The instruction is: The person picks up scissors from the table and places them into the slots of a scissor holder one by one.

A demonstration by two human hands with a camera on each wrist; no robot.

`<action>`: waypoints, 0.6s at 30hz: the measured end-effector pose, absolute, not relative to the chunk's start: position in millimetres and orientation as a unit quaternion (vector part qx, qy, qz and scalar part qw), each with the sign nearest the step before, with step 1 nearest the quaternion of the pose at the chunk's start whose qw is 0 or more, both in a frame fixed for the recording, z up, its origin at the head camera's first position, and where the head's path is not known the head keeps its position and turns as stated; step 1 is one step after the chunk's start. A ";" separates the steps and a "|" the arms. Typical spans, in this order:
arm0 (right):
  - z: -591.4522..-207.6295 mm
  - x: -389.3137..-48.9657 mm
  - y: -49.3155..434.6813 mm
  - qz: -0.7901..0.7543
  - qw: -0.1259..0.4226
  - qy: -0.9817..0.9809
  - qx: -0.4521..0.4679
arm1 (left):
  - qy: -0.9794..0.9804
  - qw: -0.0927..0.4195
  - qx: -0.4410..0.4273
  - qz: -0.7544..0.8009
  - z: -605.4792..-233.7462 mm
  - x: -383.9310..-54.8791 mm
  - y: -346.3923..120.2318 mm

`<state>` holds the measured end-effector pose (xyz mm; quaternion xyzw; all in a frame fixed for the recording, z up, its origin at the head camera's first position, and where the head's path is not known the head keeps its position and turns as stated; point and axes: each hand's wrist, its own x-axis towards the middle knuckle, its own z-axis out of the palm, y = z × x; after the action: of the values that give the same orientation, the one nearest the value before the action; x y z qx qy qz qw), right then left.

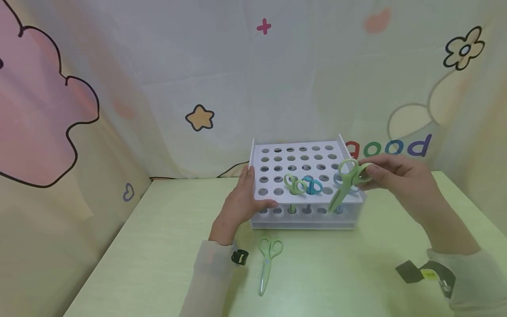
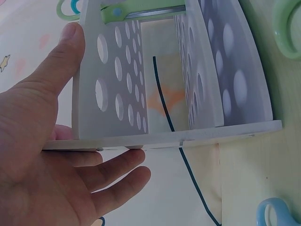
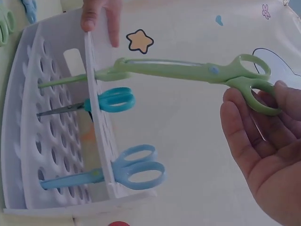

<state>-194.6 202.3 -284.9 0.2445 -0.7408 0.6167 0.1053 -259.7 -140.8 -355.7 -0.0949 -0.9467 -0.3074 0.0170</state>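
My right hand pinches green scissors by a handle loop, blades pointing down over the front right of a white rack with rows of round holes. My left hand grips the rack's left side, its thumb on the front top edge and fingers along the side panel. Standing in the rack's holes are green scissors, teal scissors and light blue scissors, handles above the upper shelf. In the right wrist view, the held scissors' tip overlaps the green handles.
Another pair of green scissors lies on the table in front of the rack. A light blue handle shows on the table in the left wrist view. Behind the rack hangs a printed curtain, with a dark cord near its base.
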 end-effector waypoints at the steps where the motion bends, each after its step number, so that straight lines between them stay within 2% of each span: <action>1: -283.9 -195.4 203.4 0.629 0.110 -0.730 0.244 | -0.947 0.018 -0.095 -0.307 -356.0 -259.9 -141.0; 10: -281.8 -206.7 213.5 0.663 0.142 -0.700 0.224 | -0.941 0.019 -0.109 -0.321 -357.9 -261.3 -143.1; 18: -279.5 -210.8 217.2 0.549 0.182 -0.803 0.147 | -0.941 0.016 -0.106 -0.322 -355.9 -259.9 -142.6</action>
<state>-210.8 217.2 -279.5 0.1467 -0.8026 0.5488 0.1818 -259.9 -142.6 -355.9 -0.1060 -0.9406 -0.3221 0.0164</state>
